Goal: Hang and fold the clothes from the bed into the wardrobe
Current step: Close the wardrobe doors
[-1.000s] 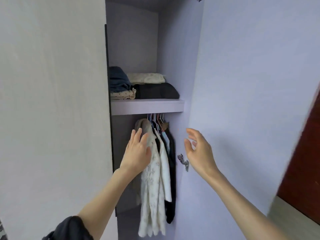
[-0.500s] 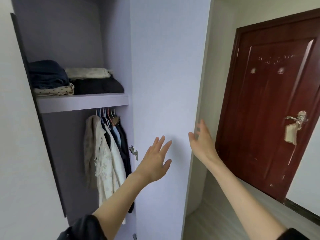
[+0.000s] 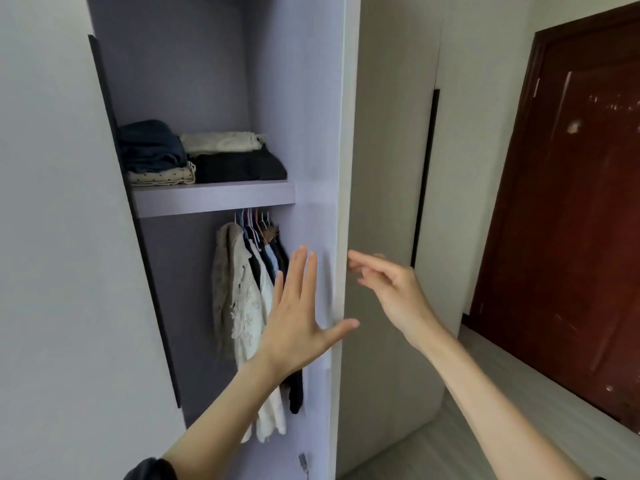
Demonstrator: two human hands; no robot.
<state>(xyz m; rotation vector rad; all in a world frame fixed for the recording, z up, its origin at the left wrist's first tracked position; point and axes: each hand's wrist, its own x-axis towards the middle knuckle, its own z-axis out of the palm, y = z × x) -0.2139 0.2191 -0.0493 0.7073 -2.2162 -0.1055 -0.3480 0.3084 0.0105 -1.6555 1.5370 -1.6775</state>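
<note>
Clothes are already inside the wardrobe: folded clothes (image 3: 204,157) sit stacked on the shelf (image 3: 214,199), and directly under that shelf the hanging clothes (image 3: 249,292) dangle from hangers (image 3: 254,220), their long axis running straight down, shoulders up at the rail and hems toward the floor. The folded stacks lie flat, long side running across the shelf.

Both hands hold nothing. The left hand (image 3: 294,320) is spread flat, fingers straight and pointing up, just right of the hanging clothes and close to the inner face of the open wardrobe door (image 3: 311,133); whether it touches the panel I cannot tell. The right hand (image 3: 391,292) is relaxed with fingers loosely bent, at the door's outer edge, further right of the shelf.

I judge the putting-away looks finished for this compartment, and the step in hand is shutting the door. Next would be swinging that panel leftward across the shelf, keeping sleeves clear of the gap.
</note>
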